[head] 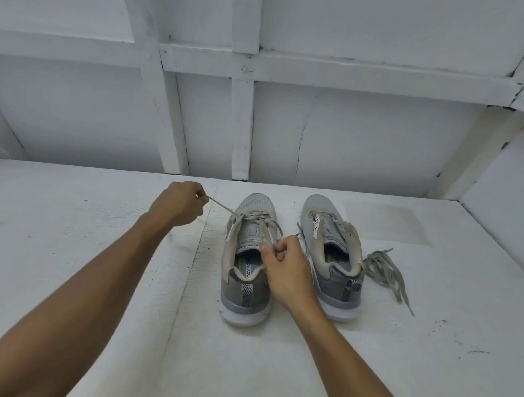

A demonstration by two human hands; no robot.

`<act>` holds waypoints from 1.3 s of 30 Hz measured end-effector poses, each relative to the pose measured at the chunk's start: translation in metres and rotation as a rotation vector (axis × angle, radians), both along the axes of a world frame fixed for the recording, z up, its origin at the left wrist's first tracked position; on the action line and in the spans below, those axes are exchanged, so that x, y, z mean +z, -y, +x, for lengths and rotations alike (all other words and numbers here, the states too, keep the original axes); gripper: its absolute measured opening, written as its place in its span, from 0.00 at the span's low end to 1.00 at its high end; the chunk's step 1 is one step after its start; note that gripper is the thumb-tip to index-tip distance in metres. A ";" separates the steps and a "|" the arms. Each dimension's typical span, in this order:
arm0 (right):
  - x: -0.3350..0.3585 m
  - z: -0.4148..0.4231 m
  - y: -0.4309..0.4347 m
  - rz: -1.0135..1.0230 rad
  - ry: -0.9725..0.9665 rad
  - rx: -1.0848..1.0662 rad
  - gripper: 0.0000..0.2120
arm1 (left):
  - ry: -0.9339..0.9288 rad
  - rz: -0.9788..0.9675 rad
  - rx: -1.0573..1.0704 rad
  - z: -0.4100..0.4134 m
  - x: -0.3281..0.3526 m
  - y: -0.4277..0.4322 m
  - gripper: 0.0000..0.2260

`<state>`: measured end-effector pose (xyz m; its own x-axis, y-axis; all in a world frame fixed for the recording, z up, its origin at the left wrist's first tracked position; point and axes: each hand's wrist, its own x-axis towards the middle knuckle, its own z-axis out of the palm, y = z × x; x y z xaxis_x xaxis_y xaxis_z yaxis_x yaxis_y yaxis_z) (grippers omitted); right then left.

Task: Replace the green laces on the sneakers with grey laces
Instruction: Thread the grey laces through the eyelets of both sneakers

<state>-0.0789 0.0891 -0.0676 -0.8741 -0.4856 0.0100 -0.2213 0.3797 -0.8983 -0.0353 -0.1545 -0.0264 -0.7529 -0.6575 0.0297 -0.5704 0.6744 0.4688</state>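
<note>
Two grey sneakers stand side by side on a white surface (105, 222), toes pointing away from the person and heels toward the camera.

The left sneaker (245, 290) carries a pale lace (224, 209) threaded through the eyelets nearest the toe. One end of this lace runs taut from the toe area out to the left.

The left hand (177, 202) is raised just left of the sneaker's toe. Its fingers are curled, and thumb and forefinger pinch the end of that lace.

The right hand (288, 264) sits at the right edge of the same sneaker's opening, beside the tongue. Its fingers are curled, and thumb and fingertips pinch the other stretch of the lace.

The right sneaker (331, 227) stands just beside it, touched by neither hand. A lace is threaded through its front eyelets, and the upper eyelets are open.

A bundle of loose laces (383, 268) lies on the surface against the right side of the right sneaker. They look dull grey; the exact tint cannot be told.

A white panelled wall (346, 127) rises behind the surface.
</note>
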 end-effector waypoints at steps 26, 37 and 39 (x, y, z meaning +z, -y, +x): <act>0.031 -0.050 0.032 0.129 0.263 0.002 0.13 | -0.078 0.189 -0.234 -0.034 0.013 -0.079 0.04; 0.018 -0.054 0.031 -0.041 0.486 -0.078 0.12 | -0.070 0.219 -0.242 -0.038 0.009 -0.081 0.02; 0.016 -0.055 0.032 -0.036 0.498 -0.095 0.11 | -0.090 0.230 -0.230 -0.036 0.008 -0.080 0.03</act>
